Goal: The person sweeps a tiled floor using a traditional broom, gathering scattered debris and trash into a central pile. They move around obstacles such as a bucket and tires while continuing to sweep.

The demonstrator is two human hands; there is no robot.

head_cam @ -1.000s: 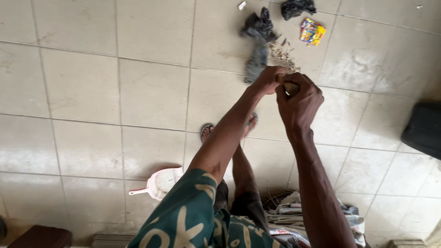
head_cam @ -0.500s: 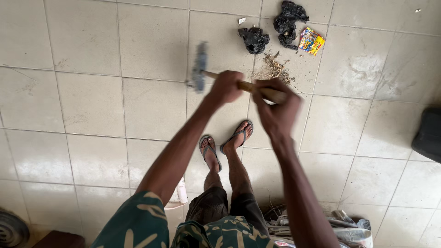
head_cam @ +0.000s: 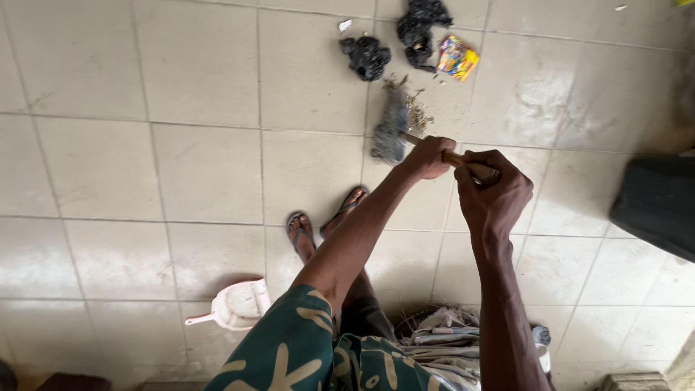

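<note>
Both my hands grip the wooden handle of a broom. My left hand [head_cam: 429, 157] holds it lower down, near the grey brush head [head_cam: 391, 132]. My right hand [head_cam: 494, 190] is closed around the upper end of the handle [head_cam: 455, 158]. The brush head rests on the tiled floor beside a small heap of dusty debris [head_cam: 415, 116]. Just beyond lie two crumpled black plastic bags [head_cam: 366, 56] [head_cam: 421, 24] and a colourful wrapper [head_cam: 457, 59]. My feet in flip-flops [head_cam: 321, 223] stand below the broom.
A white dustpan [head_cam: 232, 305] lies on the tiles at my lower left. A pile of cloth and papers [head_cam: 449, 342] sits behind my legs. A dark bag or case [head_cam: 655, 205] lies at the right edge.
The broom head has swung from the left back towards the debris heap, and my hands have moved right with it. The dustpan has come back into view.
</note>
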